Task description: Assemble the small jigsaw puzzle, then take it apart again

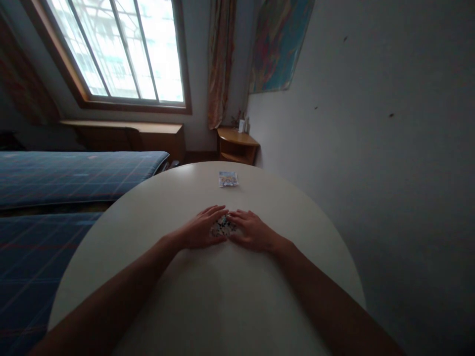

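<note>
A small heap of jigsaw puzzle pieces (223, 226), mixed white, dark and greenish, lies on the round white table (222, 296). My left hand (203, 228) curves around its left side, fingers stretched and thumb apart. From the right, my right hand (249, 229) cups the heap in the same way, also open. The fingertips of both hands nearly meet beyond the pieces, and the thumbs come close on the near side. Parts of the heap are hidden under the fingers. Farther back on the table lies a small square printed picture (228, 179).
Blue plaid mattresses (74, 173) stand left of the table. A white wall (371, 173) runs close along the right. Beyond the table are a wooden corner shelf (237, 136) with small items, a low wooden cabinet (159, 128) and a bright window (122, 49).
</note>
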{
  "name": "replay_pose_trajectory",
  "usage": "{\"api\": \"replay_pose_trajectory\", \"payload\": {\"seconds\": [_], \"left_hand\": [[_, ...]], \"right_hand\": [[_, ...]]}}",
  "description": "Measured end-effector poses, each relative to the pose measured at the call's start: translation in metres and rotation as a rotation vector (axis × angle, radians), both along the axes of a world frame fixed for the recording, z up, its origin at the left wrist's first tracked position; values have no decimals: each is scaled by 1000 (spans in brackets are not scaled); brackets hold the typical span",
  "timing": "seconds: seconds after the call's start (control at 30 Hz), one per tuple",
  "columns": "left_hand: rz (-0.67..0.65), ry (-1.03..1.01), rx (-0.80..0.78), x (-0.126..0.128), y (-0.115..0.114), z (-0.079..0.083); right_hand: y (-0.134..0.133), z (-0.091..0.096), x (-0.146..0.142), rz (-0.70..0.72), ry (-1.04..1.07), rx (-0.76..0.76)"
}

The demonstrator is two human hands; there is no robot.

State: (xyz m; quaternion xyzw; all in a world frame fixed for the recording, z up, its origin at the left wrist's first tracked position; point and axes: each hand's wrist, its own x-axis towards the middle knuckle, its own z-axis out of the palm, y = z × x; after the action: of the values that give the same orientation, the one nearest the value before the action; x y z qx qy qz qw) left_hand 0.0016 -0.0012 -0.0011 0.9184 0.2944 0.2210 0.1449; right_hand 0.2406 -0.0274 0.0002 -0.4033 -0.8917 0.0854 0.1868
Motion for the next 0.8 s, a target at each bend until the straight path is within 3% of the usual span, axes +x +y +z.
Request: {"api": "replay_pose_trajectory", "payload": {"seconds": [0.2, 0.6, 0.8], "left_hand": [[-88, -12, -31, -7, 1, 12], [-44, -18, -25, -10, 8, 15], [12, -30, -6, -1, 7, 11]], "right_hand": [[-2, 2, -4, -27, 49, 34], [-3, 10, -3, -196, -6, 51], [4, 6, -2, -239, 79, 36]]}}
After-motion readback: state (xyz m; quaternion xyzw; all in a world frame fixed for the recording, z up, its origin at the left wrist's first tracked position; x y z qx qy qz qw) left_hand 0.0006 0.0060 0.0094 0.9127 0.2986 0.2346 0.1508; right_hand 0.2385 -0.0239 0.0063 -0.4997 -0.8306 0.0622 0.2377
